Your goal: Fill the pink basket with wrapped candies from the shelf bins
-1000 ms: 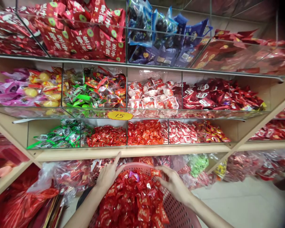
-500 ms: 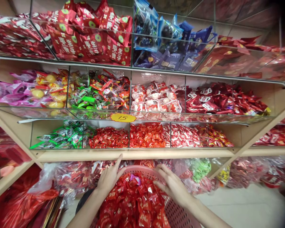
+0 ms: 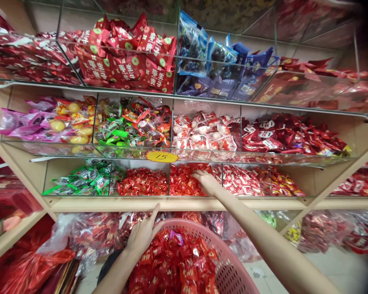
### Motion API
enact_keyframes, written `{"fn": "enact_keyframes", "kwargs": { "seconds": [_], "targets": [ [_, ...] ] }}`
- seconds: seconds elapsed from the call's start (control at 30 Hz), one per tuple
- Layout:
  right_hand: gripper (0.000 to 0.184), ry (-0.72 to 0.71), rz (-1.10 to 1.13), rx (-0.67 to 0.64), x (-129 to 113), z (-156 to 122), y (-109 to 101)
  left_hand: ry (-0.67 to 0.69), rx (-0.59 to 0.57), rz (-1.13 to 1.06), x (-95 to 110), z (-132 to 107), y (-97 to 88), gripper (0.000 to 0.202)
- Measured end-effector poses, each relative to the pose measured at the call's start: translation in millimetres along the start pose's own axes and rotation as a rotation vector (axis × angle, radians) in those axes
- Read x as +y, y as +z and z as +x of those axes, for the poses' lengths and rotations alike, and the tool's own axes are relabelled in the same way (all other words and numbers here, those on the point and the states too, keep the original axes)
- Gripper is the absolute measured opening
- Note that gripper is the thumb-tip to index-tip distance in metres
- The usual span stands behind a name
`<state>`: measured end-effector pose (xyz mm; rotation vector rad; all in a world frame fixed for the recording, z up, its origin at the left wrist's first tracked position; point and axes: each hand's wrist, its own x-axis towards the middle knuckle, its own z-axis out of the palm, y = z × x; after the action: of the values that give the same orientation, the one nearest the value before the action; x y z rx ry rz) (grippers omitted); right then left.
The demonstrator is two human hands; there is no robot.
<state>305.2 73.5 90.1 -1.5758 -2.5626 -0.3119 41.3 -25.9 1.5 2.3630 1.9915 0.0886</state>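
A pink plastic basket (image 3: 230, 267) heaped with red wrapped candies (image 3: 174, 265) sits low in front of me. My left hand (image 3: 142, 234) grips the basket's far left rim, thumb raised. My right hand (image 3: 207, 182) reaches up into the lowest glass bin, fingers curled down on the pile of red candies (image 3: 184, 183) there; what it holds is hidden.
Glass-fronted shelf bins hold green candies (image 3: 86, 179), red-and-white packets (image 3: 202, 134), dark red packets (image 3: 282, 134) and blue bags (image 3: 221, 65). A yellow price tag reading 15 (image 3: 162, 157) sticks on the glass. Bagged sweets (image 3: 88, 232) lie under the wooden shelf edge (image 3: 171, 203).
My right hand left the candies in the basket and rose into the lowest shelf bin. The left hand stayed on the rim. The view tilted slightly down.
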Motion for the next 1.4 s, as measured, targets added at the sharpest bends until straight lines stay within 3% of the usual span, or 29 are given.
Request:
{"fn": "enact_keyframes", "kwargs": {
  "seconds": [0.13,0.23,0.47,0.93,1.13,1.27,1.4],
  "targets": [
    [0.045,-0.056,-0.094,-0.105,-11,17,5,0.001,-0.004,-0.001,0,0,0.0,0.059],
    [0.035,-0.050,-0.110,-0.104,-16,22,6,0.016,-0.002,-0.015,-2,0,-0.3,0.058],
    [0.032,-0.009,-0.110,-0.093,-15,18,6,0.008,-0.014,-0.020,-2,0,-1.0,0.059],
    [0.030,0.201,0.096,-0.059,2,15,-4,0.009,-0.006,-0.009,0,-1,0.5,0.058],
    [0.027,0.249,0.205,-0.213,-14,26,7,0.013,0.003,-0.038,0,-2,-2.0,0.057],
    [0.037,0.285,0.181,-0.189,-26,24,9,0.004,-0.029,-0.033,0,-3,-4.9,0.057],
    [0.031,0.252,0.218,-0.152,-28,21,15,-0.006,-0.012,-0.033,1,-2,-3.3,0.057]
  ]
}}
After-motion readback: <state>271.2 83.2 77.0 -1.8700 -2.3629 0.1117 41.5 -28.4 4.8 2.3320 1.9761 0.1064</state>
